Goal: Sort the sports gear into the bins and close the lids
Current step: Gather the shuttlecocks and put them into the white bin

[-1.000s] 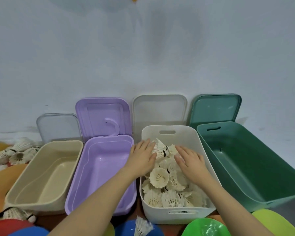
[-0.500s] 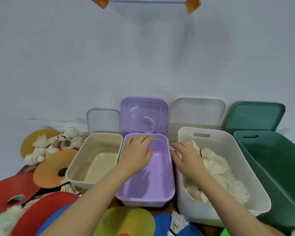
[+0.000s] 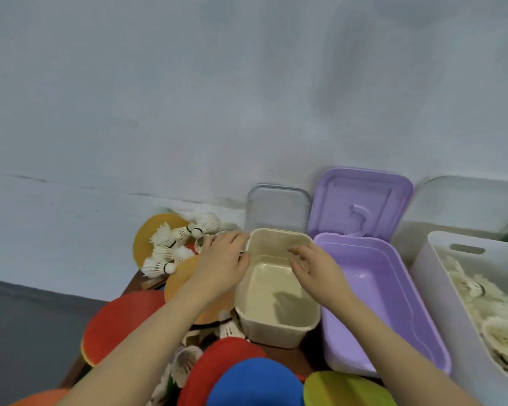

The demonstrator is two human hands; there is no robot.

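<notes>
A cluster of white shuttlecocks [image 3: 176, 244] lies on an orange disc [image 3: 147, 238] by the wall, left of the bins. My left hand [image 3: 220, 262] reaches over the beige bin's left rim toward them, fingers stretched, holding nothing that I can see. My right hand [image 3: 314, 268] hovers over the empty beige bin [image 3: 276, 332], fingers loosely spread and empty. Right of it stand the empty purple bin [image 3: 393, 317] and the white bin [image 3: 440, 294], which holds several shuttlecocks [image 3: 487, 306].
Flat discs in red [image 3: 115, 323], blue [image 3: 252, 382], yellow-green [image 3: 343, 391] and orange [image 3: 182, 279] overlap at the front left, with more shuttlecocks [image 3: 185, 364] between them. A clear lid [image 3: 276, 206], a purple lid [image 3: 361, 200] and a translucent lid [image 3: 464, 200] lean on the wall.
Both hands have left the white bin and moved left, past the purple bin to the beige one. The view has swung left too, so the green bin is out of sight.
</notes>
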